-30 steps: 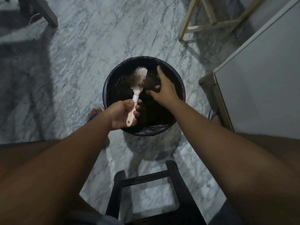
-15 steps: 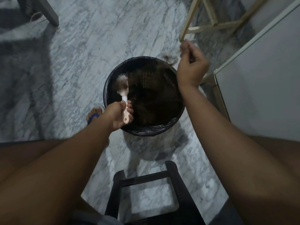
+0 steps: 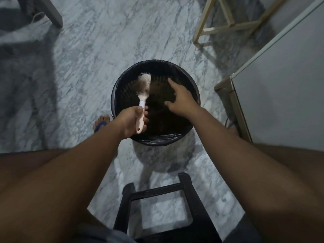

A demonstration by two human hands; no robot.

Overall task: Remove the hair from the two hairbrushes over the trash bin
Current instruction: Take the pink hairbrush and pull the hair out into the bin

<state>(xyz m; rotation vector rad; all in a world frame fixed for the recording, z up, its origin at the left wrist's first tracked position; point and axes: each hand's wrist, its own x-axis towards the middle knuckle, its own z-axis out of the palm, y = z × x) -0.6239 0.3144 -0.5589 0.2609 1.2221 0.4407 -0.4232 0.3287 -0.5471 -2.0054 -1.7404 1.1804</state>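
Observation:
A round black trash bin (image 3: 175, 137) lined with a dark bag stands on the marble floor in front of me. My left hand (image 3: 130, 120) grips the pale pink handle of a hairbrush (image 3: 144, 85), whose bristled head is held over the bin's left side with brownish hair caught in it. My right hand (image 3: 182, 99) hovers over the bin's middle, fingers spread, just right of the brush head and apart from it. Only one hairbrush is in view.
A dark plastic stool (image 3: 157, 207) stands between my legs, near the bin. A grey cabinet (image 3: 280, 93) fills the right side. Wooden furniture legs (image 3: 219, 27) stand at the back right, another leg (image 3: 50, 13) at the back left. My sandalled foot (image 3: 101, 122) rests left of the bin.
My right hand has come down from beyond the bin's far right rim and now hovers over the bin beside the brush. The brush head has tilted up and rightward.

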